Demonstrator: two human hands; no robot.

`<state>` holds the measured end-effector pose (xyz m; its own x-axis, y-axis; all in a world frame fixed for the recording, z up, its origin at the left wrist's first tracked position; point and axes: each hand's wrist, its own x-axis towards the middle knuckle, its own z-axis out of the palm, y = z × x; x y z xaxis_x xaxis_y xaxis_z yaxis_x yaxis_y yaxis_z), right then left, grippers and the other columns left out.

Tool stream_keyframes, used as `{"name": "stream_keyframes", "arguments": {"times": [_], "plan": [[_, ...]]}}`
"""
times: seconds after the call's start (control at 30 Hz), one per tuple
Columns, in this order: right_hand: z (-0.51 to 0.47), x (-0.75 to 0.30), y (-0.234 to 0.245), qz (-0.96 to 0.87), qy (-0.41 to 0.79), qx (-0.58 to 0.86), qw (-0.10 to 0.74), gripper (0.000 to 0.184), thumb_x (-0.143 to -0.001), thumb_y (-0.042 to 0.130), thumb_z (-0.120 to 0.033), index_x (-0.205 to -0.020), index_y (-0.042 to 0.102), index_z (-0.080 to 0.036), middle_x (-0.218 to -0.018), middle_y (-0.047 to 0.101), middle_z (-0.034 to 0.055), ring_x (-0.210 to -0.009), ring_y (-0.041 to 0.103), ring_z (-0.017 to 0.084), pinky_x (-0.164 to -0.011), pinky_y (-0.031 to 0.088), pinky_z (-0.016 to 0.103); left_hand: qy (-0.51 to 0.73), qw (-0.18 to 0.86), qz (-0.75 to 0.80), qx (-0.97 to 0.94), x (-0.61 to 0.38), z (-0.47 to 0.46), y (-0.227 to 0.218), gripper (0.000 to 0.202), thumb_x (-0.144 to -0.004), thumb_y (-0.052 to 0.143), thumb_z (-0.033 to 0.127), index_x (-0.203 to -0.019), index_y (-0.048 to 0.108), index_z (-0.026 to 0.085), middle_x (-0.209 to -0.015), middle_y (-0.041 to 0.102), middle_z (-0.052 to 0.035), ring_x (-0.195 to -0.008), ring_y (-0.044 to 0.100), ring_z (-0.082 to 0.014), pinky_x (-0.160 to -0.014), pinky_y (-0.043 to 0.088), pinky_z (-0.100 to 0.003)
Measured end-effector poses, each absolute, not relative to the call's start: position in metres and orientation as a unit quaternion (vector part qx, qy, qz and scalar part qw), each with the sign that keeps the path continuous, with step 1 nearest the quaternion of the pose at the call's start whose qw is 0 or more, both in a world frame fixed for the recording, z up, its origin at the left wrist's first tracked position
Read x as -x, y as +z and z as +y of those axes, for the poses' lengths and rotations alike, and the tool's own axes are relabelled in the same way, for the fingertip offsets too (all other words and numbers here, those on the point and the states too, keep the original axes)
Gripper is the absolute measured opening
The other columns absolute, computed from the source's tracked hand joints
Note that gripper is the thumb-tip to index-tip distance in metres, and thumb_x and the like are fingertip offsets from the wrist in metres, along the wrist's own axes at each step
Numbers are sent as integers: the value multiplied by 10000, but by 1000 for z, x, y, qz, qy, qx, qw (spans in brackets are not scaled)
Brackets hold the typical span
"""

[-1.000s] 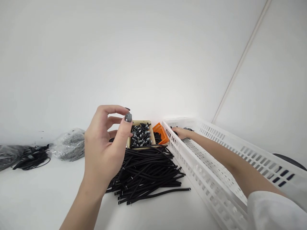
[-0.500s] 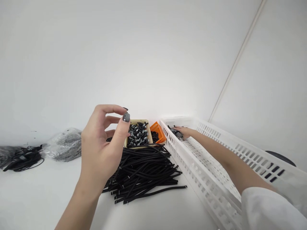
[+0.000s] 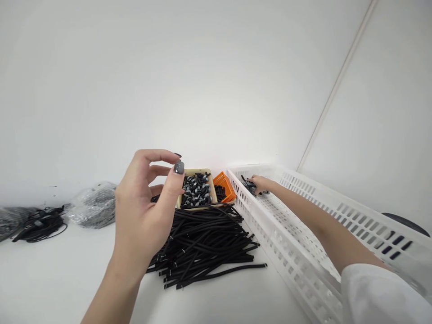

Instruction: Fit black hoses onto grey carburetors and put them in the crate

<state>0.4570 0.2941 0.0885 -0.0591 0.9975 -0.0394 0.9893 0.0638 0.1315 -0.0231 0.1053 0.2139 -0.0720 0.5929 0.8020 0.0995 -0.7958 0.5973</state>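
My left hand (image 3: 143, 211) is raised above the near left side of a pile of black tubes (image 3: 205, 243). Its fingers are curled and apart, the thumb tip close under the index tip, and nothing shows between them. My right hand (image 3: 261, 183) reaches to the far end of the long white slotted basket (image 3: 297, 256). Its fingers are closed around a small black part (image 3: 249, 186) there. Behind the pile stands a tan box (image 3: 196, 189) full of black-and-silver pieces, with a small orange basket (image 3: 227, 185) beside it.
At the far left of the white table lie a clear bag of grey parts (image 3: 94, 203) and a bundle of black cords (image 3: 38, 223). White walls close off the back and the right. A dark round object (image 3: 407, 221) shows beyond the basket.
My right hand went from lying over the basket's far end to gripping a small black part there. My left hand has stayed raised, almost still.
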Motion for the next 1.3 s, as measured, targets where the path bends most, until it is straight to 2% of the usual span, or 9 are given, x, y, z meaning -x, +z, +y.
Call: {"name": "stream_keyframes", "arguments": {"times": [0.13, 0.27, 0.43, 0.53, 0.6, 0.63, 0.73, 0.8, 1.3], "plan": [[297, -455, 88, 723, 37, -687, 62, 981, -479, 907, -322, -1398, 583, -214, -1268, 645, 165, -1075, 679, 391, -873, 559, 387, 682, 178, 267, -657, 24, 105, 214, 112, -934, 605, 388, -966, 612, 281, -1052, 622, -32, -836, 672, -189, -559, 633, -318], [295, -457, 88, 721, 32, -690, 57, 979, -536, 890, -340, -1444, 537, -242, -1347, 630, 158, -1187, 638, 393, -960, 527, 396, 673, 174, 269, -667, 25, 107, 212, 115, -934, 601, 384, -975, 619, 278, -1042, 622, -34, -844, 679, -203, -561, 627, -341], [283, -476, 89, 729, 16, -684, 35, 1025, -613, 856, -410, -1533, 424, -273, -1600, 416, 135, -1448, 410, 402, -1149, 376, 457, 662, 178, 280, -672, 26, 108, 211, 84, -938, 580, 350, -977, 618, 286, -1049, 623, -39, -849, 682, -217, -571, 627, -356], [276, -492, 85, 698, 9, -716, 26, 1104, -602, 867, -365, -1572, 351, -257, -1626, 359, 171, -1449, 406, 424, -1122, 404, 488, 670, 171, 278, -666, 25, 109, 210, 84, -939, 581, 352, -977, 624, 290, -1050, 626, -41, -851, 677, -222, -566, 622, -354], [273, -501, 81, 671, 6, -741, 20, 1027, -667, 847, -334, -1565, 361, -230, -1591, 401, 203, -1395, 481, 403, -1076, 456, 472, 671, 164, 278, -667, 25, 110, 208, 93, -937, 587, 361, -985, 628, 292, -1054, 627, -41, -863, 676, -227, -570, 621, -355], [272, -505, 79, 660, 7, -751, 15, 924, -737, 815, -343, -1547, 387, -222, -1562, 438, 202, -1362, 518, 379, -1063, 470, 475, 670, 162, 278, -669, 25, 110, 207, 99, -934, 593, 367, -988, 629, 292, -1054, 628, -41, -865, 677, -229, -571, 620, -354], [270, -513, 73, 628, 13, -778, -1, 515, -949, 642, -378, -1422, 517, -215, -1425, 568, 140, -1221, 612, 291, -1021, 511, 498, 664, 162, 278, -676, 26, 112, 205, 118, -934, 598, 390, -993, 626, 292, -1058, 630, -44, -868, 678, -231, -574, 621, -355], [269, -517, 72, 610, 16, -792, -11, 377, -988, 594, -373, -1329, 581, -213, -1349, 610, 106, -1140, 641, 250, -977, 545, 478, 663, 163, 278, -676, 27, 113, 205, 120, -941, 587, 396, -995, 621, 295, -1059, 630, -44, -871, 678, -229, -580, 622, -354], [276, -525, 71, 543, 52, -836, -67, 327, -974, 622, -346, -1264, 617, -194, -1327, 616, 104, -1140, 637, 246, -963, 553, 467, 663, 163, 277, -677, 28, 115, 203, 114, -940, 588, 384, -1011, 624, 302, -1078, 622, -42, -879, 682, -226, -578, 623, -341]]}}
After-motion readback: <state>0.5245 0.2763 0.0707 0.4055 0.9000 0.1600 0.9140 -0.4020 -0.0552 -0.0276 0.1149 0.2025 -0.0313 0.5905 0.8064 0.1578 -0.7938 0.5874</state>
